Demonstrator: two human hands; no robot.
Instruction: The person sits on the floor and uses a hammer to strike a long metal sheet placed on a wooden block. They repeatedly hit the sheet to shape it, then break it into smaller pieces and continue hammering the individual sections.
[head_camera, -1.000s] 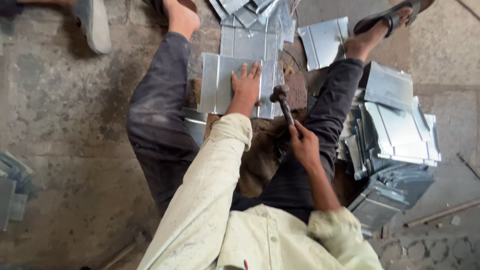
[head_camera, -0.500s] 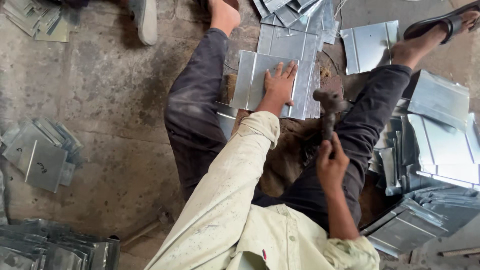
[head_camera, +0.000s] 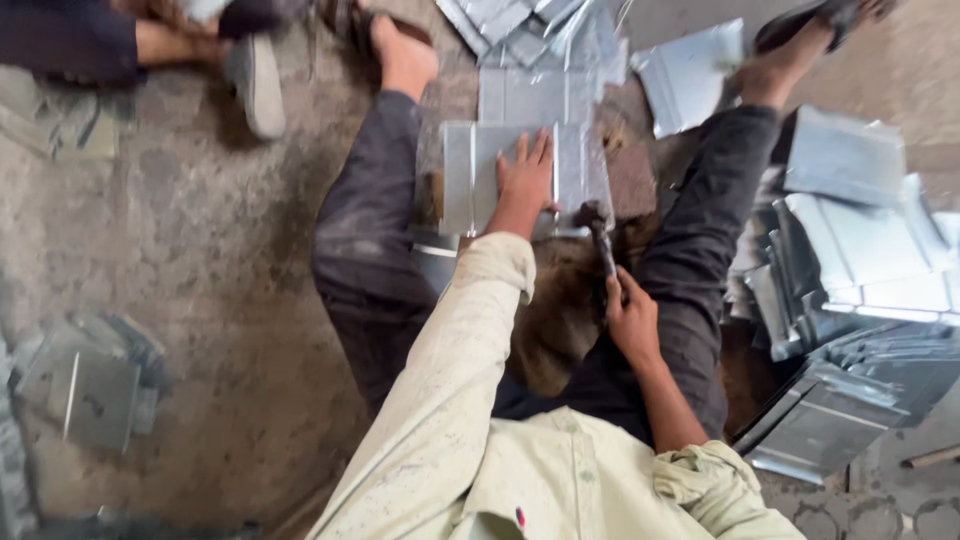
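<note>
I sit on the floor with legs spread. My left hand (head_camera: 525, 180) lies flat, fingers apart, on a folded grey metal sheet (head_camera: 465, 175) that rests between my legs. My right hand (head_camera: 630, 320) grips the handle of a hammer (head_camera: 597, 228). The hammer's dark head is down at the near right edge of the sheet. Both sleeves are pale cream; the right one is rolled up.
A stack of bent metal sheets (head_camera: 860, 270) stands at my right. More flat sheets (head_camera: 545, 40) lie beyond my feet. Loose sheet pieces (head_camera: 90, 385) lie on the concrete at left. Another person's leg and sandal (head_camera: 250, 80) are at top left.
The hammer has come down from its raised position to the sheet's edge. My left hand has stayed on the sheet. The view has shifted, showing another person's foot at top left.
</note>
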